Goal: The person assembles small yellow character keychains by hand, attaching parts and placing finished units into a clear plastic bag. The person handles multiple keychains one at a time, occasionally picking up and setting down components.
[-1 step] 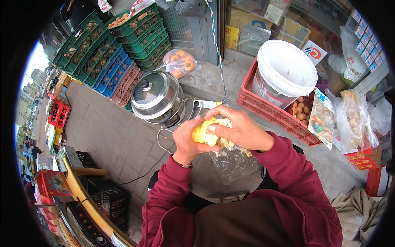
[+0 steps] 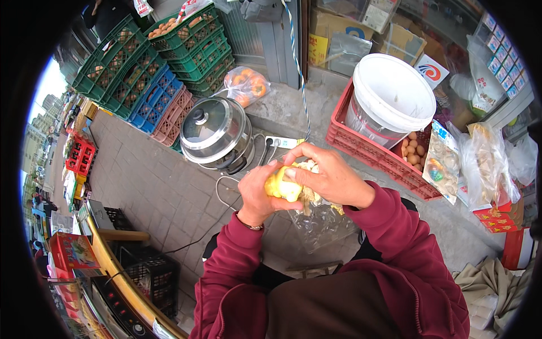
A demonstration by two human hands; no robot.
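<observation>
Nothing much has moved since the earlier frame: both hands are kept clasped on the same yellow fruit [image 2: 284, 187], same spot in front of the chest. L hand [image 2: 258, 195] is curled around the fruit from below/left, fingers closed on it. R hand [image 2: 327, 176] is laid over the top w/ the thumb pressed on the yellow flesh, so it's gripping too. Pale peel bits [image 2: 309, 195] are seen just under the R hand, touching the fruit. A clear bag [image 2: 319, 223] is hung right below the hands, w/ scraps inside.

Past the hands, a steel pot [image 2: 217, 133] w/ a lid is sat on the pavement, cable [image 2: 226, 195] looped beside it. To the right, a red crate [image 2: 372, 150] is holding a white bucket [image 2: 392, 96] and brown eggs [image 2: 413, 148]. Green crates [image 2: 195, 42] are stacked at the back, w/ a bag of oranges [image 2: 247, 87] near them.
</observation>
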